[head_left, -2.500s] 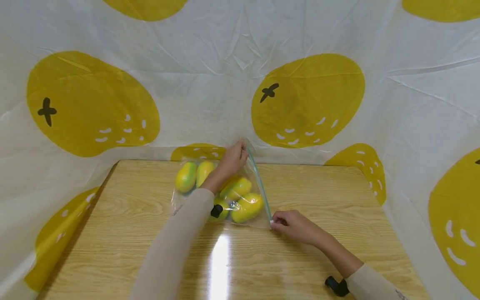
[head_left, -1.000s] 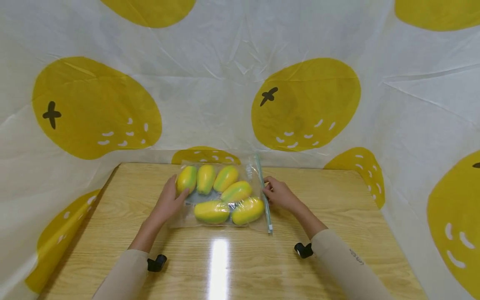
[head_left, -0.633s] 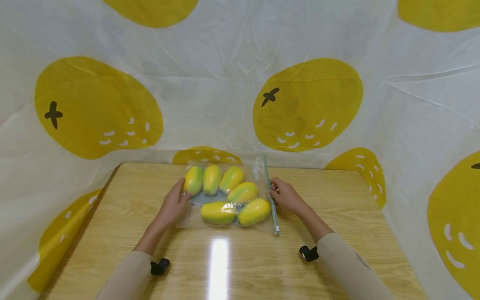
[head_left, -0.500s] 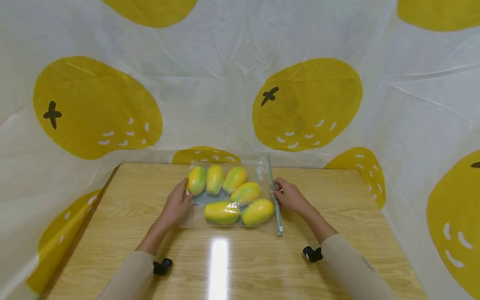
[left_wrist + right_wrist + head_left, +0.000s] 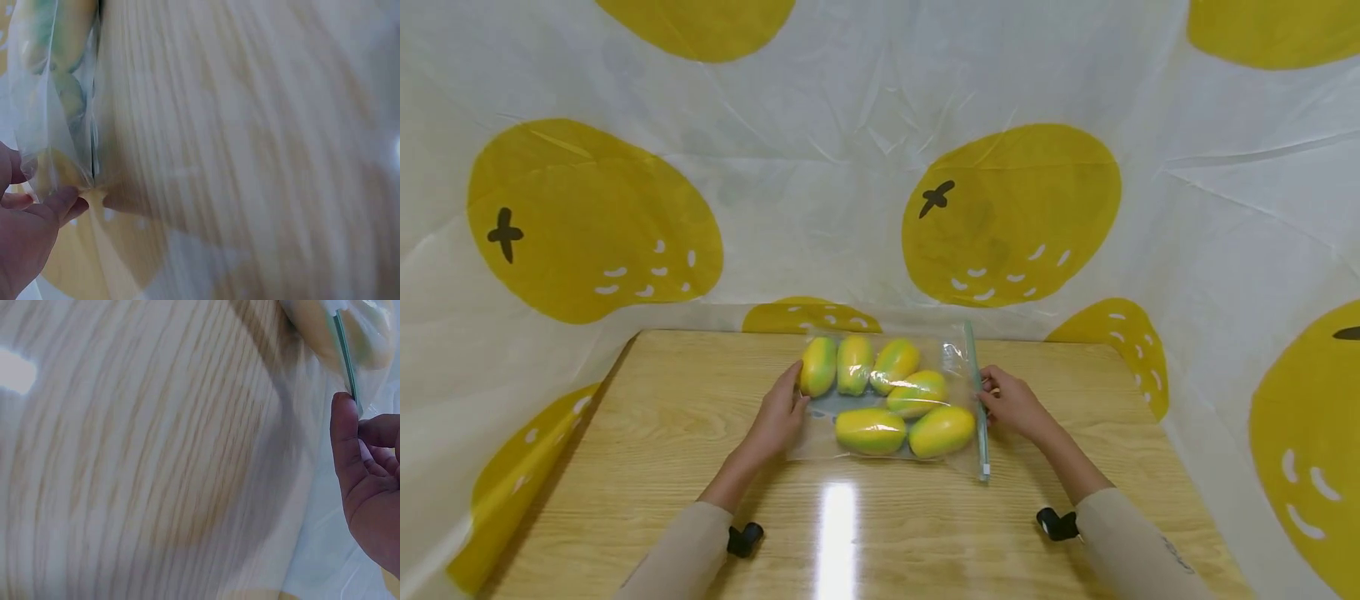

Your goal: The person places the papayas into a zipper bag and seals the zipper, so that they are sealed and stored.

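Observation:
A clear slider zip bag point(image 5: 814, 446) lies on the table with several yellow-green, mango-shaped fruits point(image 5: 871, 431) inside. Its green zip strip point(image 5: 973, 358) runs along the right side, and the white slider point(image 5: 985, 470) sits at the near end. My left hand point(image 5: 777, 418) grips the bag's left edge, thumb on top beside the leftmost fruit; the left wrist view shows the fingers pinching the plastic point(image 5: 65, 140). On the opposite side, my right hand point(image 5: 1017, 406) pinches the middle of the zip strip between thumb and fingers, as the right wrist view also shows.
The wooden table point(image 5: 655, 417) reaches back to a white cloth point(image 5: 812, 217) printed with large yellow fruits, which hangs behind and at both sides. A bright light reflection point(image 5: 837, 533) lies on the tabletop in front. Black wrist cameras point(image 5: 746, 540) stick out from both sleeves.
Earlier my left hand was at the strip's far end and my right at the slider. Both then took the bag's opposite sides, and the bag has shifted right between them.

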Available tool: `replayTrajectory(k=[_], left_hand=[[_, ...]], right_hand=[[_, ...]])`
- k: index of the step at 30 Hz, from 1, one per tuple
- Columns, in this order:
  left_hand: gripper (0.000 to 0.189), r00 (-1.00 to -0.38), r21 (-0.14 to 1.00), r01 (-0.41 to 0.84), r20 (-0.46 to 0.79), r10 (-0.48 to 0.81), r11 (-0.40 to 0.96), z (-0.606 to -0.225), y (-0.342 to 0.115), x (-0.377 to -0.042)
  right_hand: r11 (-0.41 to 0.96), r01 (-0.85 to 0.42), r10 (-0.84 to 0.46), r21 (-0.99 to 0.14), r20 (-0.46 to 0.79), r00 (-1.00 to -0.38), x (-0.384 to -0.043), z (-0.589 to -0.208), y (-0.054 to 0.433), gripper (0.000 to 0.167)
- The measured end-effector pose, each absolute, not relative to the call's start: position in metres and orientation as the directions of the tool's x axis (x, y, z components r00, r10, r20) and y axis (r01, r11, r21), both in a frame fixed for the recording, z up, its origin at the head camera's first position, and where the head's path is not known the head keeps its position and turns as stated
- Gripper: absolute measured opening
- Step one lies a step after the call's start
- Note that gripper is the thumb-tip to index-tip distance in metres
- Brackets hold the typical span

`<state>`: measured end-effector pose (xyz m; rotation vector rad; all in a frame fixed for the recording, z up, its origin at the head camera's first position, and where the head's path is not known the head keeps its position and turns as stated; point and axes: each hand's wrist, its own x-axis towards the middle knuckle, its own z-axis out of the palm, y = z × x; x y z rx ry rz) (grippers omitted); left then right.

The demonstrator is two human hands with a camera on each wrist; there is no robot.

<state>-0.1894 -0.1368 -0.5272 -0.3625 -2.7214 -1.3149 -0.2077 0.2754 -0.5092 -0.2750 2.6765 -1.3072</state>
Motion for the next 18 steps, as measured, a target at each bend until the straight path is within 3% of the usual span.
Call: replayTrajectory(k=[18], left_hand=[[0.064, -0.952, 0.749, 0.299, 0.197, 0.233, 0.591, -0.523, -0.112, -0.212]], right_hand=[[0.643, -0.109, -0.199, -0.758, -0.028, -0.980, -0.229, -0.500, 0.303, 0.028]])
